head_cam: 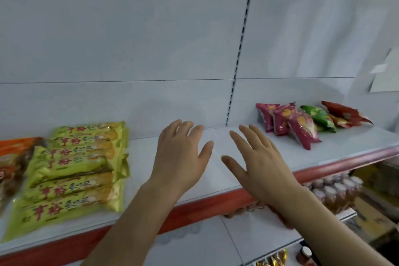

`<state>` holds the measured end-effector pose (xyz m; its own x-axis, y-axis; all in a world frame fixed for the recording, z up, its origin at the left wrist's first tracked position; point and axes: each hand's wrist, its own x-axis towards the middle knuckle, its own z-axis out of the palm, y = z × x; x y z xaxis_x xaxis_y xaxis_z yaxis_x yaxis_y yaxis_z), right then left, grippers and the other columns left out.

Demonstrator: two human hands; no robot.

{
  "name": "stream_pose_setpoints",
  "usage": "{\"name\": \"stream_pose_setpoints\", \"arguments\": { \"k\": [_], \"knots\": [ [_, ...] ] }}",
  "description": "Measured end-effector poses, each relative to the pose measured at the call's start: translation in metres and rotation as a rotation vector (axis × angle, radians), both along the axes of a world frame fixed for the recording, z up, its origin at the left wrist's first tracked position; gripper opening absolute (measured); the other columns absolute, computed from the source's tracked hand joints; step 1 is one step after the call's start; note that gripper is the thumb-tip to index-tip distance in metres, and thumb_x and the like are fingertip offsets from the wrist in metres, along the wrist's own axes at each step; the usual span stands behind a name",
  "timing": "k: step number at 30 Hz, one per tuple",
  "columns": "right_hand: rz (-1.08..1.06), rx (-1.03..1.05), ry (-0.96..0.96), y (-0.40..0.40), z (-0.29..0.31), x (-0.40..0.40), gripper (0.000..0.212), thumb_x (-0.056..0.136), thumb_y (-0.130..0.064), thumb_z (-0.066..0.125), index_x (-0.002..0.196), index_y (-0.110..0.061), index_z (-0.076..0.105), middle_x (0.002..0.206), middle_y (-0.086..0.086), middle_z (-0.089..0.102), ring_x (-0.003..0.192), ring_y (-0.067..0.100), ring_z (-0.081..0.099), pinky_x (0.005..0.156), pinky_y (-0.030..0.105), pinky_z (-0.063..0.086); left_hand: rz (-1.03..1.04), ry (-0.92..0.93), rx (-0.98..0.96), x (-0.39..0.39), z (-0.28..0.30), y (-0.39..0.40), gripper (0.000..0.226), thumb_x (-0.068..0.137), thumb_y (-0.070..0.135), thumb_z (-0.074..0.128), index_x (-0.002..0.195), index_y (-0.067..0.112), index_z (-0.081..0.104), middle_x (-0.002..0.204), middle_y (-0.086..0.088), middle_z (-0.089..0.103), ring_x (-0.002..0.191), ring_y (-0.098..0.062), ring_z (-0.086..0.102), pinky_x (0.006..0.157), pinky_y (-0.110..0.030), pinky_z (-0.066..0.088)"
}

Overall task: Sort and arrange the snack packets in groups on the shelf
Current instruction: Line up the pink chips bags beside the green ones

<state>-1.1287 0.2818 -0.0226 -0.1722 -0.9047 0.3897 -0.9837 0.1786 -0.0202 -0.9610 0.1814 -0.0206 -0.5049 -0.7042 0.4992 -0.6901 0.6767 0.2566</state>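
Left hand (pixel 179 157) and right hand (pixel 261 166) hover flat, fingers spread, holding nothing. Yellow-green packets (pixel 73 170) lie well left of the fingers; pink packets (pixel 289 125) lie right on the shelf (pixel 216 177).

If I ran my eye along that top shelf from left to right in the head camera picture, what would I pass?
orange packets → yellow-green packets → left hand → right hand → pink packets → green packet → red packet. Both hands are open and hold nothing.
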Motion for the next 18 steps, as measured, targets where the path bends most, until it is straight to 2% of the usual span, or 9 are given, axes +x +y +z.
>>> {"name": "stream_pose_setpoints", "arguments": {
  "k": [5, 12, 16, 18],
  "knots": [
    [-0.080, 0.046, 0.001, 0.041, 0.003, -0.106, 0.071, 0.099, -0.066, 0.025, 0.158, -0.028, 0.016, 0.166, 0.000, 0.013, 0.154, 0.020, -0.001, 0.123, 0.036, 0.005, -0.071, 0.009, 0.027, -0.109, -0.004, 0.033, 0.055, 0.104, 0.050, 0.044, 0.148, 0.019, 0.051, 0.151, -0.003, 0.052, 0.147, -0.024, 0.036, 0.123, -0.042, 0.027],
    [-0.162, 0.027, -0.114, 0.058, -0.007, -0.228, 0.068, 0.101, -0.056, 0.034, 0.159, -0.025, 0.017, 0.164, 0.000, 0.022, 0.153, 0.022, 0.011, 0.123, 0.040, 0.020, -0.149, -0.016, 0.124, -0.230, -0.002, 0.058, 0.054, 0.105, 0.049, 0.043, 0.151, 0.020, 0.046, 0.152, 0.003, 0.050, 0.143, -0.018, 0.039, 0.119, -0.034, 0.029],
    [-0.208, -0.008, -0.185, 0.044, -0.015, -0.277, 0.065, 0.103, -0.049, 0.038, 0.158, -0.020, 0.019, 0.160, 0.001, 0.031, 0.149, 0.021, 0.021, 0.119, 0.035, 0.025, -0.180, -0.047, 0.188, -0.279, -0.006, 0.052, 0.053, 0.106, 0.049, 0.043, 0.151, 0.022, 0.044, 0.147, 0.004, 0.053, 0.137, -0.018, 0.045, 0.111, -0.033, 0.037],
    [-0.219, -0.005, -0.209, 0.031, -0.019, -0.299, 0.065, 0.103, -0.049, 0.038, 0.158, -0.019, 0.020, 0.160, 0.000, 0.031, 0.148, 0.021, 0.023, 0.118, 0.034, 0.026, -0.170, -0.048, 0.236, -0.306, -0.008, 0.042, 0.049, 0.105, 0.051, 0.044, 0.145, 0.022, 0.049, 0.140, 0.003, 0.059, 0.129, -0.021, 0.051, 0.105, -0.036, 0.044]
  ]
}}
